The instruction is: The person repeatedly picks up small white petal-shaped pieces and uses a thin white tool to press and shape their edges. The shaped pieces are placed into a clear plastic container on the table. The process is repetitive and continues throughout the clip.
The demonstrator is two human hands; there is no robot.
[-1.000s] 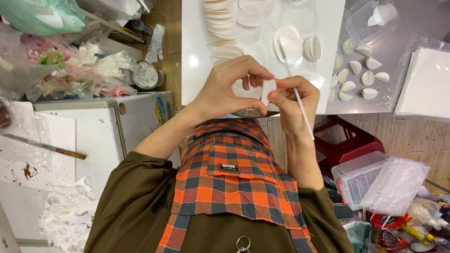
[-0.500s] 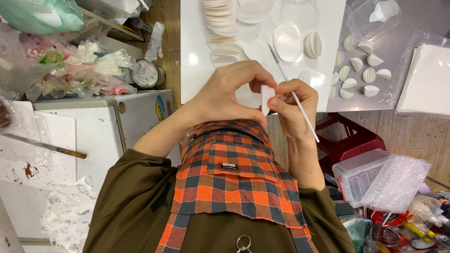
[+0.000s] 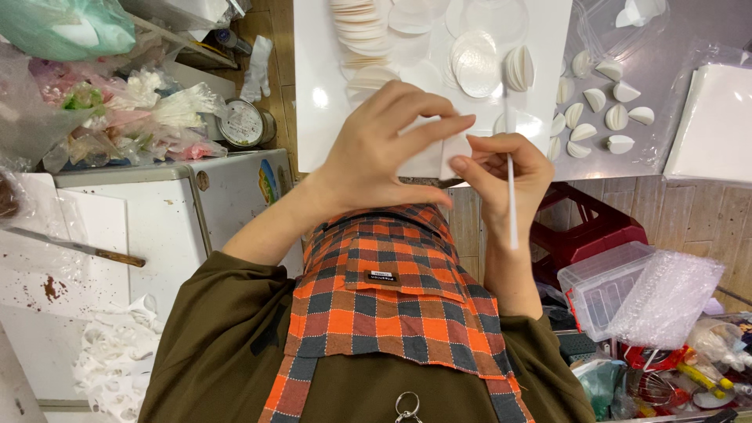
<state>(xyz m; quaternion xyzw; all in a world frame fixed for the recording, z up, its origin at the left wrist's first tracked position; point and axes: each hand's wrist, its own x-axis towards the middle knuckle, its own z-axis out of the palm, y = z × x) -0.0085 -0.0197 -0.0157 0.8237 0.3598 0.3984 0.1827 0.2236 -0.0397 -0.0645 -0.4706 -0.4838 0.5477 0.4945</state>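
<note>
The right hand (image 3: pixel 501 176) pinches a thin white stick (image 3: pixel 511 196) between thumb and fingers, its shaft running down past the wrist. Just beside it, the left hand (image 3: pixel 384 149) curls, fingertips closed on a small white paper piece (image 3: pixel 457 149) above the white board (image 3: pixel 313 86). Holding that piece steady and taut would likely give the stick a cleaner pass. Folded white petals (image 3: pixel 607 117) lie well apart.
</note>
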